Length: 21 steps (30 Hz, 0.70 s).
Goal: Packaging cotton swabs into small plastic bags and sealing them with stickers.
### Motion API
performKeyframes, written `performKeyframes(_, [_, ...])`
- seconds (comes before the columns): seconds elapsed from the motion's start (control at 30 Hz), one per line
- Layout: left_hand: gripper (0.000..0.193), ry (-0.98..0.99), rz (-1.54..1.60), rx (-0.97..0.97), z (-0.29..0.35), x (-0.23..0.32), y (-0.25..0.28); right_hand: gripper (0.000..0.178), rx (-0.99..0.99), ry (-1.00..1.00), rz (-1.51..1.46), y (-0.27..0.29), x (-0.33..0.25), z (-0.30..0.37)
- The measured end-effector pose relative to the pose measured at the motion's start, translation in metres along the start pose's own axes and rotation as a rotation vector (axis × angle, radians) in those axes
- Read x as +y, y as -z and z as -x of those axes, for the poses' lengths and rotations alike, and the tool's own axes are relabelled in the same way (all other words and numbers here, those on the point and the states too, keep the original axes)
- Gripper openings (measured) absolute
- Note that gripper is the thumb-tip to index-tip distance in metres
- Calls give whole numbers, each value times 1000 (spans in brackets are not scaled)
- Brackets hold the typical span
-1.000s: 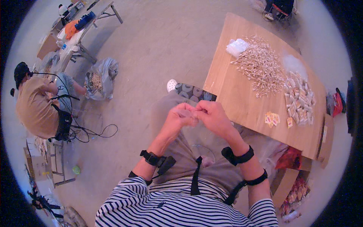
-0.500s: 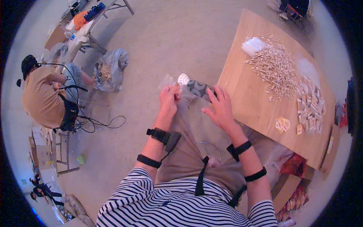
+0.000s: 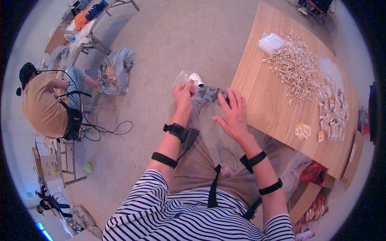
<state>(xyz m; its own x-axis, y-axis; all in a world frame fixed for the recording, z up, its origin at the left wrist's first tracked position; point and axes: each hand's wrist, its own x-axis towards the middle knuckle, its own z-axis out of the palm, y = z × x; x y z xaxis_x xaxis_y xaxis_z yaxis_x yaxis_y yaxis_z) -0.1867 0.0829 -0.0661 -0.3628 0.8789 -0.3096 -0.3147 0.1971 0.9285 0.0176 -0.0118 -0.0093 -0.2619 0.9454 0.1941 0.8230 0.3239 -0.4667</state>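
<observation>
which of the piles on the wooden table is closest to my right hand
The small cluster of yellow-and-orange packets, nearest the right hand. The stick pile and the pale packet pile lie farther across the table.

both forearms stretch forward over the lap with black straps at wrist and forearm, left hand [image 3: 183, 93] raised in a pinching grip with fingertips together, right hand [image 3: 232, 116] open, fingers spread, palm down.

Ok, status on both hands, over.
Left hand pinching small clear plastic bag. Right hand open, empty, beside light wooden table. Nothing between them.
</observation>
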Motion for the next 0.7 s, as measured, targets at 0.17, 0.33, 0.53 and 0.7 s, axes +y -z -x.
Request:
performKeyframes(0.17, [12,13,3,30,-3,-9,-1,86,1,0,-1,1,-1,-1])
performKeyframes(0.33, [10,-4,-31,21,-5,-14,-1,83,-6,-10,12,3,-4,-1])
performKeyframes(0.53, [11,1,-7,57,-3,-16,-6,87,-4,-21,4,0,-3,-1])
performKeyframes(0.7, [9,30,-8,15,1,-15,-3,86,9,-9,13,0,-2,-1])
